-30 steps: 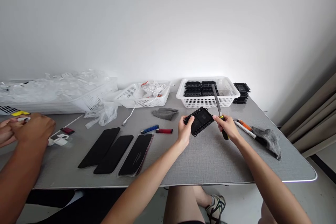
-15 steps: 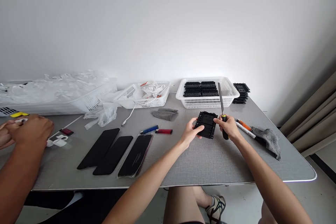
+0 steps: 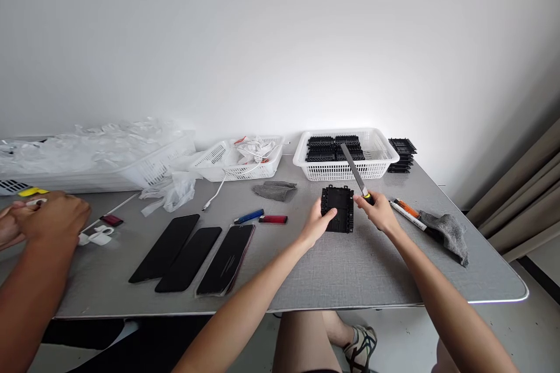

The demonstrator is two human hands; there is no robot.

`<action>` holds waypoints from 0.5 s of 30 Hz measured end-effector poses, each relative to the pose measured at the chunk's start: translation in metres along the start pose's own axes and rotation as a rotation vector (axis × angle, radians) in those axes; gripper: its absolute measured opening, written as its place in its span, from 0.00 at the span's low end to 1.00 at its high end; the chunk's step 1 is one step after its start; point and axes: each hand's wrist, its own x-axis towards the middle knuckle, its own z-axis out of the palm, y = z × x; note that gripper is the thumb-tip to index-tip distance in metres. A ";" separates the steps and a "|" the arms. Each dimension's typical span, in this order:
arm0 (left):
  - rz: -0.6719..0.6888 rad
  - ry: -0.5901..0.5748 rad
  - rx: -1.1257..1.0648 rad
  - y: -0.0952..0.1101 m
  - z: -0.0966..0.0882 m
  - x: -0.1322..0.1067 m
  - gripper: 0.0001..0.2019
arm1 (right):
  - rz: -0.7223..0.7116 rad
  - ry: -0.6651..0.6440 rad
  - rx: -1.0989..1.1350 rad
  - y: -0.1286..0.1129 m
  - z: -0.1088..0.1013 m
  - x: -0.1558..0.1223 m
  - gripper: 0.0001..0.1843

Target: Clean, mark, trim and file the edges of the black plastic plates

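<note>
My left hand [image 3: 315,223] grips a black plastic tray-like part [image 3: 341,205] by its left side, thumb across its face. The part is held up over the table, with small notches and tabs along its edges. In my right hand [image 3: 377,210] is a flat metal file [image 3: 355,172] with a black and yellow handle. Its blade points up and to the left, above the part's top right corner and apart from it, as far as I can see. Behind my hands, a white basket [image 3: 345,172] holds several similar black parts [image 3: 319,148].
More black parts [image 3: 401,156] are stacked right of the basket. Markers [image 3: 409,213] and a grey cloth [image 3: 446,233] lie at right. Phones [image 3: 225,259], lighters [image 3: 273,219] and another basket [image 3: 227,172] are to the left. A co-worker's hands [image 3: 48,215] work at far left.
My right hand has tilted the file's blade from near upright toward the left, and its fingers have left the part. The black part has turned straighter and shifted slightly left in my left hand.
</note>
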 end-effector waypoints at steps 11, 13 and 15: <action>0.113 0.223 0.228 0.000 -0.002 -0.001 0.23 | 0.002 0.006 -0.598 -0.012 0.012 -0.013 0.33; 0.086 0.251 0.225 -0.001 0.000 -0.002 0.26 | 0.009 0.042 -0.660 -0.016 0.013 -0.015 0.33; 0.056 0.273 0.215 -0.002 0.000 -0.003 0.29 | 0.023 0.086 -0.724 -0.019 0.013 -0.016 0.32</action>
